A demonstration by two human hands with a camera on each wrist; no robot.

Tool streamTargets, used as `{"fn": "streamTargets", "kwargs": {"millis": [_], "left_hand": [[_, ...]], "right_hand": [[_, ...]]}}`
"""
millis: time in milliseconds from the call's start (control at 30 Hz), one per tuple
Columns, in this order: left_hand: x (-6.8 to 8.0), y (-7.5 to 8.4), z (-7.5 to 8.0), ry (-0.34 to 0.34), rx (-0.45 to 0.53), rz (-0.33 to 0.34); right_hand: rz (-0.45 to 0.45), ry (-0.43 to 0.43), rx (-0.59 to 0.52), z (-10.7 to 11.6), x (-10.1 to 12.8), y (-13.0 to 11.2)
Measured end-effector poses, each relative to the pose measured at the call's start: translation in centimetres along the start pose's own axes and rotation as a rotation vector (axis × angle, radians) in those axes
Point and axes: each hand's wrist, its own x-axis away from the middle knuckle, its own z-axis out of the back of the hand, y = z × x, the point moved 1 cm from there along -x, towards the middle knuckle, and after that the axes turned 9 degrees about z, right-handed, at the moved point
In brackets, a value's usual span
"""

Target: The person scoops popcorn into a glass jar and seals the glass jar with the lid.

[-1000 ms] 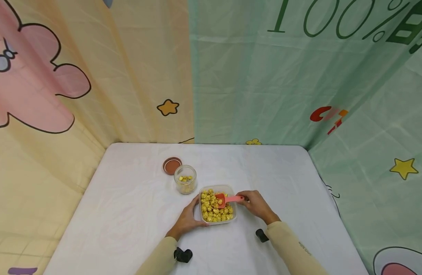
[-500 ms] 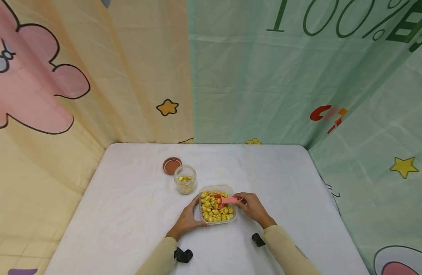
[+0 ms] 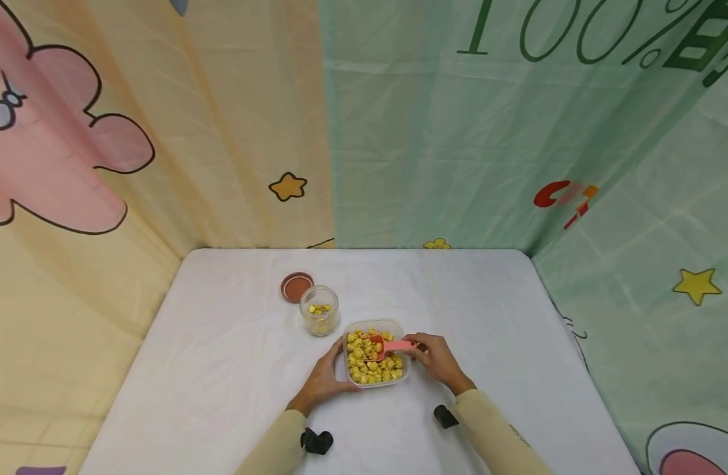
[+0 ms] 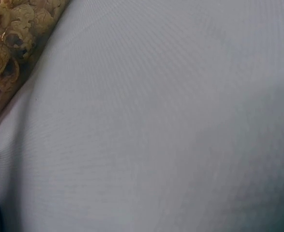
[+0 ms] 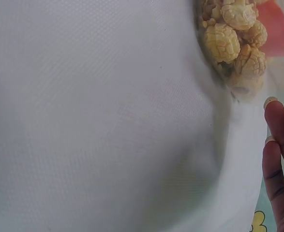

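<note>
Containers: two on the white tabletop (image 3: 233, 369) — one clear plastic tub (image 3: 375, 354) of yellow popcorn near the front edge, one small glass jar (image 3: 320, 309) just behind and left of it, a little popcorn inside.
Lids: one, brown (image 3: 296, 286), lying flat beside the jar.
Scoops: one, pink (image 3: 389, 346), bowl sunk in the tub's popcorn, handle pointing right.
Left hand (image 3: 324, 379): fingers relaxed, resting against the tub's left wall.
Right hand (image 3: 436, 357): fingers pinching the scoop's handle at the tub's right rim.
Backdrop: cartoon-print curtains, peach at left, green at right.
</note>
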Motion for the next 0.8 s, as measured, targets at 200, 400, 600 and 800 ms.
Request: {"fn": "streamTargets", "kwargs": {"millis": [200,400,600,800], "left_hand": [[0.0,0.0,-0.1,0.005,-0.017,0.018],[0.0,0.0,0.0,0.003,-0.027,0.02],[0.1,0.1,0.0,0.007,-0.028,0.021],[0.1,0.2,0.0,0.014,-0.032,0.018]], "right_hand": [[0.018,0.033,-0.069,0.2,0.4,0.4],[0.015,0.086,-0.116,0.2,1.1,1.0],[-0.052,0.121,-0.175,0.0,1.7,1.6],[-0.054,0.145,-0.279,-0.1,2.1,2.2]]}}
